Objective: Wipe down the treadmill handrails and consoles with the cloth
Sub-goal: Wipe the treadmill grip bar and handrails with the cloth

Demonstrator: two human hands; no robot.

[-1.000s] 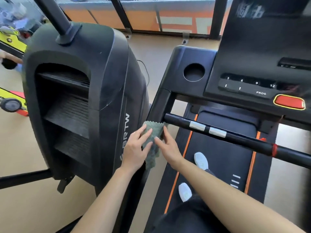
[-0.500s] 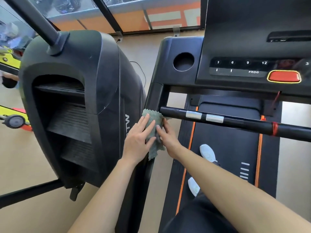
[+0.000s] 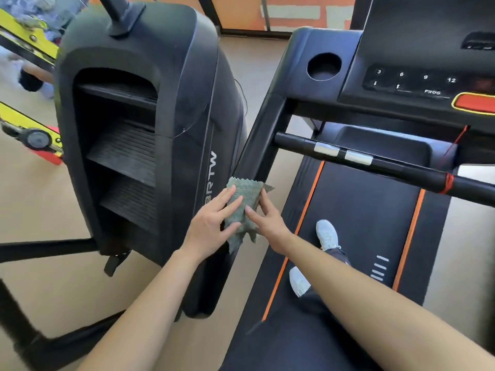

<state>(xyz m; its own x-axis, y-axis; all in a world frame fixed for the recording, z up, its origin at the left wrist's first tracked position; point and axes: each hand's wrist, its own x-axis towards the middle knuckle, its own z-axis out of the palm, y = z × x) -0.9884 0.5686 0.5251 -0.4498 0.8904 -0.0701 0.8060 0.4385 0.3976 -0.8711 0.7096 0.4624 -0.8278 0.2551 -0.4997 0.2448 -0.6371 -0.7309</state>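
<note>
A green-grey cloth [image 3: 242, 206] lies draped over the treadmill's black left handrail [image 3: 263, 127], a little below where the front crossbar [image 3: 396, 170] joins it. My left hand [image 3: 211, 223] presses on the cloth's left side with straight, spread fingers. On the cloth's right side, my right hand [image 3: 267, 220] touches it with straight fingers. The console [image 3: 417, 84], with number keys and a red button, sits at the upper right, away from both hands.
A large black stair machine [image 3: 139, 129] stands close to the left of the handrail, leaving a narrow gap. A round cup holder [image 3: 324, 66] is at the console's left end. My white shoes [image 3: 326, 234] stand on the treadmill belt [image 3: 361, 210]. Yellow equipment [image 3: 29, 129] is at the far left.
Both hands and the cloth have slid down the left handrail toward me, away from the crossbar joint. The camera has tilted slightly.
</note>
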